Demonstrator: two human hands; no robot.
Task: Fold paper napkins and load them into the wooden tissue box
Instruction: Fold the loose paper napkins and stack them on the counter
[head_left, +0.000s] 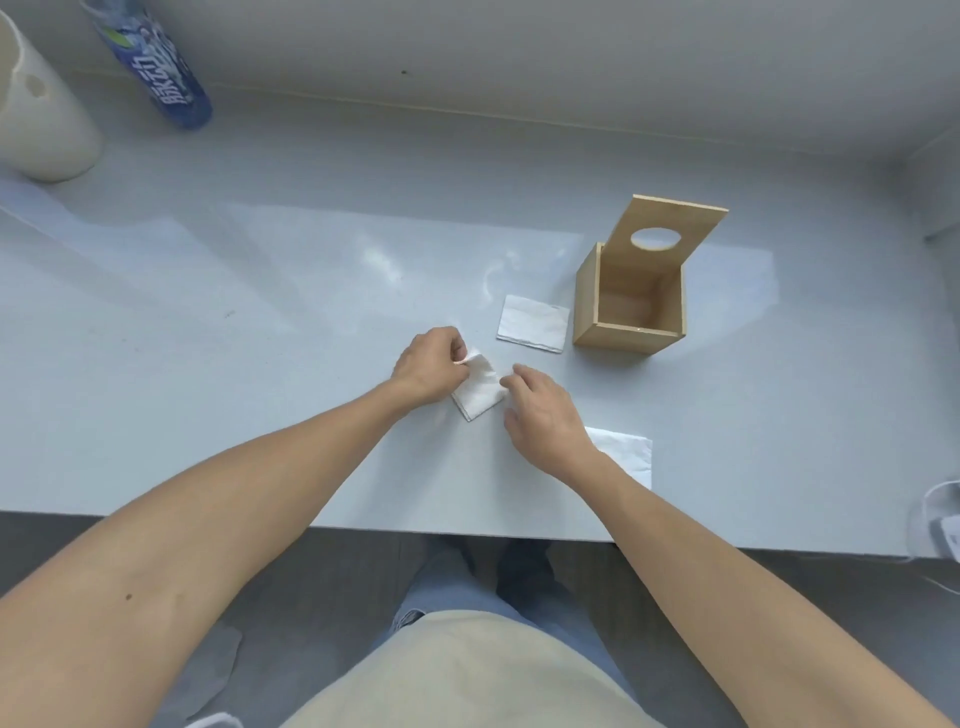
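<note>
A small white paper napkin (480, 387) lies on the pale table, partly folded. My left hand (431, 366) pinches its far left corner. My right hand (543, 410) rests at its right edge, fingertips touching the paper. A second folded napkin (532, 323) lies flat just beyond, beside the wooden tissue box (626, 332). The box stands upright at the right with nothing visible inside it, and its lid (670, 228) with a round hole is tilted up and back. A third napkin (626, 454) lies unfolded under my right wrist.
A blue drink bottle (156, 67) and a cream cylindrical container (36, 109) stand at the far left corner. The table's front edge (363, 525) runs just before my body. A white cable and device (943, 525) sit at the right edge.
</note>
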